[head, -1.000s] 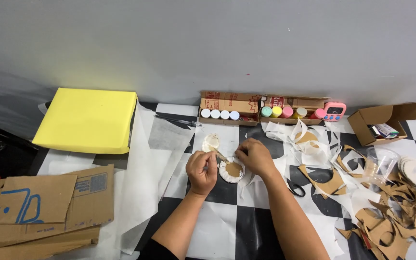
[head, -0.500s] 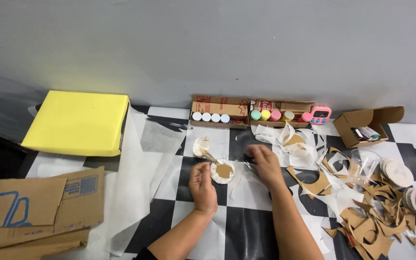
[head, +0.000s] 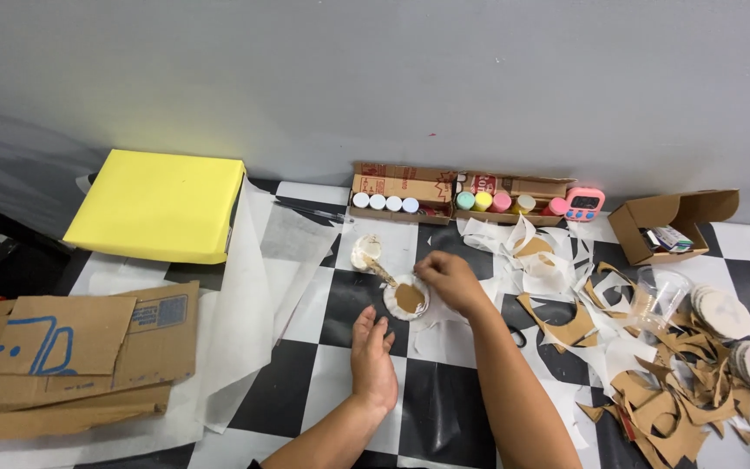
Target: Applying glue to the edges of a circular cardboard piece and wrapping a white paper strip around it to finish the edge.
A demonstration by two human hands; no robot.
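Black-and-white chequered table covering [head: 444,417] fills the work surface, set against a plain grey wall [head: 444,78].

Left hand [head: 371,354] lies flat on the covering, palm down, fingers extended and together, holding nothing. It rests just below the small round white paper disc with a brown cardboard circle on it [head: 408,298].

Right hand [head: 446,280] sits just right of the disc, fingers curled toward its edge; whether they grip it cannot be told.

A thin wooden brush or stick [head: 380,273] runs from the disc's upper left to a small white lid [head: 365,252].

Beyond the disc, against the wall, an open cardboard box of paint pots with white and coloured caps [head: 444,198] stands, with a pink digital timer [head: 584,204] at its right end.

Right of the disc lie white paper offcuts [head: 531,252], brown cardboard scraps [head: 679,399], a clear plastic cup [head: 660,293] and a small open cardboard box [head: 670,224].

Left of the disc lie translucent paper sheets [head: 262,295], a yellow square block [head: 160,205] and flattened cardboard [head: 71,356].
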